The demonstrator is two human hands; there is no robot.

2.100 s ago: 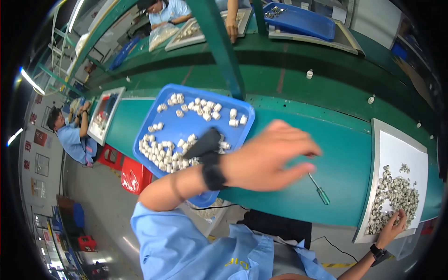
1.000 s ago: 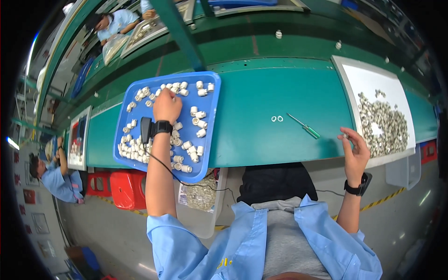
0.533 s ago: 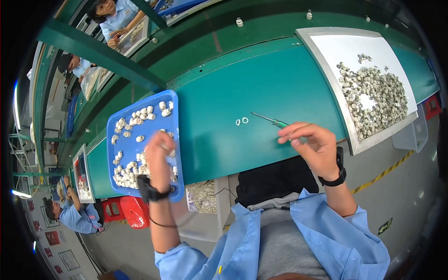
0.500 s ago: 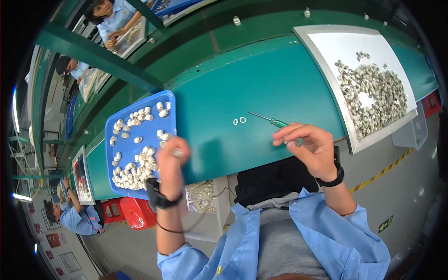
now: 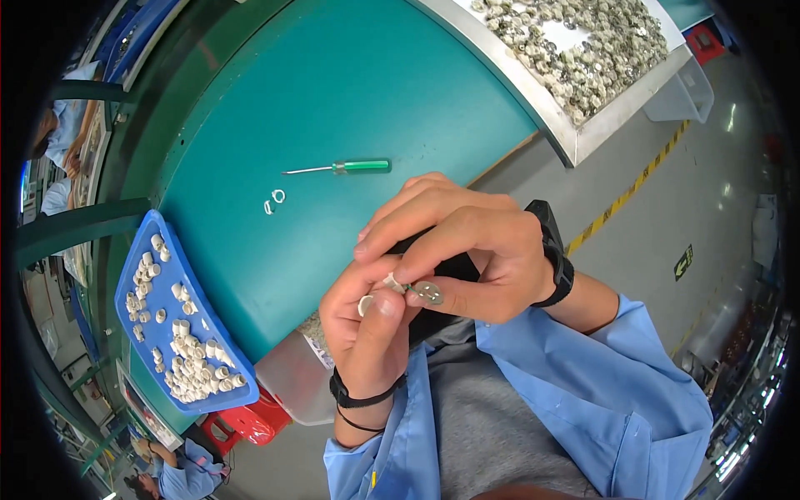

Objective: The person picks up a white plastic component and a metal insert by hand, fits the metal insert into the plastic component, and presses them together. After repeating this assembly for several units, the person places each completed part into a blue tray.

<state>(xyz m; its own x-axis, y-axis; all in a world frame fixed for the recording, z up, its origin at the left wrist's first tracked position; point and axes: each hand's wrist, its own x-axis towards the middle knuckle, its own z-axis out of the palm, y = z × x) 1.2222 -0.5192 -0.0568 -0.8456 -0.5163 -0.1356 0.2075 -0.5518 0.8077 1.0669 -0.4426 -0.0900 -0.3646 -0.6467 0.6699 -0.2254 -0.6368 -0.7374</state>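
Both hands meet above the bench's near edge. My left hand (image 5: pixel 367 312) is closed, with a small white cylindrical cap (image 5: pixel 366 306) between its thumb and fingers. In the pinch of my right hand (image 5: pixel 479 250) is a small round metal part (image 5: pixel 428 292). A second white piece (image 5: pixel 393 283) shows where the fingertips come together; which hand holds it I cannot tell. Beyond the hands a screwdriver with a green handle (image 5: pixel 362 167) lies on the green bench top (image 5: pixel 333 100). Two white rings, one of them flat (image 5: pixel 278 196), lie near its tip.
At left a blue tray (image 5: pixel 210 310) holds many white caps. A metal-framed tray (image 5: pixel 500 71) of small round parts stands at upper right. Below the bench are a translucent bin (image 5: pixel 292 375) and a red stool (image 5: pixel 258 421). Other people sit at the left.
My left hand has come from the blue tray to my right hand, now with a white cap in it. The view has turned, and the screwdriver now shows clear of my right hand.
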